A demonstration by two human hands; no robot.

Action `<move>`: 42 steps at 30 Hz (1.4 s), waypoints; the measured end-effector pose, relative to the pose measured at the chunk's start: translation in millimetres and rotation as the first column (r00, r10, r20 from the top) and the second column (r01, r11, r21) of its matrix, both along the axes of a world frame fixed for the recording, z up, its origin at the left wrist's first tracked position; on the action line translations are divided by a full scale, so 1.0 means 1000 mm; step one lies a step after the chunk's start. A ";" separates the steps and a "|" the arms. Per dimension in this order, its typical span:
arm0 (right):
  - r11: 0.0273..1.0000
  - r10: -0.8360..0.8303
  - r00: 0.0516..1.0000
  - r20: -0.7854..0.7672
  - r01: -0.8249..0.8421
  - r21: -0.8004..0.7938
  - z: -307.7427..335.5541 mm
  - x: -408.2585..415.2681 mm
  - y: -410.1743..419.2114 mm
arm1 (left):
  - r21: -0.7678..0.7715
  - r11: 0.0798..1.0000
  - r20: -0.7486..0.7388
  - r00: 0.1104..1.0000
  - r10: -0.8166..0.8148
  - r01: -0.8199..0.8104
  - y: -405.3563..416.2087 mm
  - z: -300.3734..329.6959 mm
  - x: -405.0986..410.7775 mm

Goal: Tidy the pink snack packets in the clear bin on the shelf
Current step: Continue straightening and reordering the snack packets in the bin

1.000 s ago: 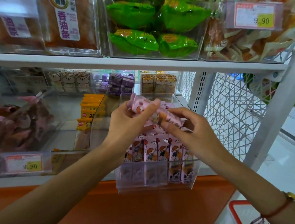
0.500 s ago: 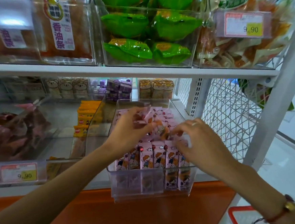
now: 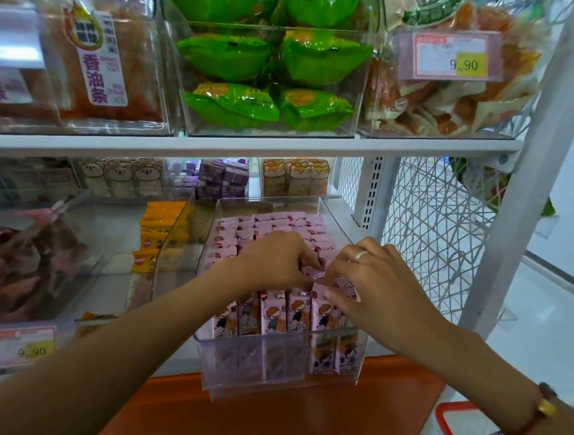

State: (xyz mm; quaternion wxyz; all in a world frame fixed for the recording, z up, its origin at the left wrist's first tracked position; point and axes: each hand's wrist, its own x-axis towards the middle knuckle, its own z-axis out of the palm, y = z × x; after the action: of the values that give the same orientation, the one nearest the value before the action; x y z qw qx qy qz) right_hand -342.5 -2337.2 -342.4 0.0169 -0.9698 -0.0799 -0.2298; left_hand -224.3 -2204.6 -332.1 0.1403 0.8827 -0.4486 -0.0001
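Head view: left hand (image 3: 275, 263) and right hand (image 3: 370, 286) pinch glossy, flat pink snack packets (image 3: 272, 313) standing upright in a rigid clear bin (image 3: 280, 372).

We see a clear bin (image 3: 284, 375) of glossy see-through plastic, pink snack packets (image 3: 272, 313) in smooth, faintly shiny film, a white painted metal shelf (image 3: 238, 145), and a white wire mesh panel (image 3: 433, 223).
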 end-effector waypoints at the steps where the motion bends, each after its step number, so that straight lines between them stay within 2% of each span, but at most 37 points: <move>1: 1.000 0.003 1.000 -0.001 -0.003 -0.004 0.000 0.000 0.000 | 0.013 1.000 -0.031 1.000 0.000 0.000 0.000 0.003 0.001; 3: 1.000 0.017 1.000 0.011 -0.017 -0.015 0.000 0.000 0.000 | 0.004 1.000 -0.107 0.994 0.007 -0.006 0.003 0.010 0.000; 5: 0.998 0.039 0.996 0.081 -0.042 0.038 0.003 0.000 0.001 | -0.107 0.992 -0.136 0.989 0.057 -0.072 0.009 0.017 -0.006; 7: 0.980 0.024 0.982 0.190 -0.061 0.192 0.010 -0.003 0.003 | -0.289 0.944 -0.115 0.985 0.131 -0.159 0.018 0.020 -0.018; 9: 0.915 -0.009 0.955 0.296 -0.112 0.387 0.017 -0.004 0.004 | -0.466 0.864 -0.164 0.978 0.126 -0.190 0.028 0.019 -0.036; 11: 0.801 -0.025 0.915 0.402 -0.223 0.556 0.023 -0.005 0.007 | -0.566 0.802 -0.229 0.971 0.071 -0.192 0.035 0.015 -0.057; 13: 0.666 -0.047 0.890 0.454 -0.311 0.678 0.026 -0.006 0.011 | -0.613 0.768 -0.205 0.976 0.075 -0.188 0.039 0.010 -0.072; 15: 0.494 -0.058 0.922 0.383 -0.307 0.813 0.026 -0.004 0.016 | -0.643 0.747 -0.152 0.984 0.095 -0.171 0.042 0.005 -0.077; 17: 0.298 -0.036 0.971 0.237 -0.216 0.930 0.023 -0.002 0.018 | -0.673 0.716 -0.181 0.980 0.083 -0.185 0.044 0.000 -0.079; 19: 0.134 0.019 0.994 0.108 -0.110 0.985 0.021 0.002 0.018 | -0.710 0.664 -0.279 0.959 0.038 -0.233 0.049 -0.006 -0.080; 21: 0.018 0.104 0.994 0.034 -0.036 0.999 0.021 0.004 0.020 | -0.743 0.603 -0.386 0.922 -0.031 -0.290 0.052 -0.009 -0.081; 23: -0.069 0.264 0.964 0.027 -0.009 0.998 0.021 0.004 0.021 | -0.768 0.543 -0.462 0.881 -0.101 -0.340 0.051 -0.009 -0.082; 25: -0.110 0.423 0.904 0.066 -0.021 0.994 0.021 0.002 0.024 | -0.774 0.521 -0.491 0.861 -0.135 -0.360 0.050 -0.010 -0.082; 27: -0.064 0.438 0.895 0.086 -0.064 0.996 0.020 0.002 0.028 | -0.756 0.560 -0.473 0.874 -0.112 -0.338 0.050 -0.010 -0.082; 29: 0.038 0.326 0.942 0.079 -0.097 0.995 0.017 0.003 0.029 | -0.696 0.653 -0.406 0.914 -0.017 -0.297 0.051 -0.011 -0.081; 31: 0.077 0.193 0.975 0.111 -0.128 0.989 0.016 0.003 0.031 | -0.668 0.688 -0.338 0.939 0.058 -0.283 0.053 -0.013 -0.081; 34: 0.118 0.075 0.983 0.167 -0.175 0.977 0.014 0.002 0.037 | -0.712 0.655 -0.250 0.963 0.102 -0.254 0.050 -0.015 -0.084; 37: 0.244 0.004 0.984 0.176 -0.172 0.954 0.015 0.002 0.043 | -0.763 0.610 -0.195 0.976 0.100 -0.215 0.046 -0.015 -0.085; 39: 0.320 0.044 0.981 0.187 -0.192 0.928 0.016 0.000 0.044 | -0.777 0.595 -0.202 0.977 0.070 -0.204 0.046 -0.013 -0.083; 42: 0.399 0.198 0.944 0.262 -0.322 0.859 0.021 -0.007 0.041 | -0.792 0.585 -0.215 0.977 0.004 -0.176 0.051 -0.009 -0.078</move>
State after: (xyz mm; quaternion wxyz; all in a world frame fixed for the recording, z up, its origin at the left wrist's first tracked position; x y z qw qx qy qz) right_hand -349.0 -2295.9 -321.6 0.5549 -0.7743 -0.0980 -0.2880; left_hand -302.7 -2153.7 -340.8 0.5666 0.7405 -0.3388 0.1260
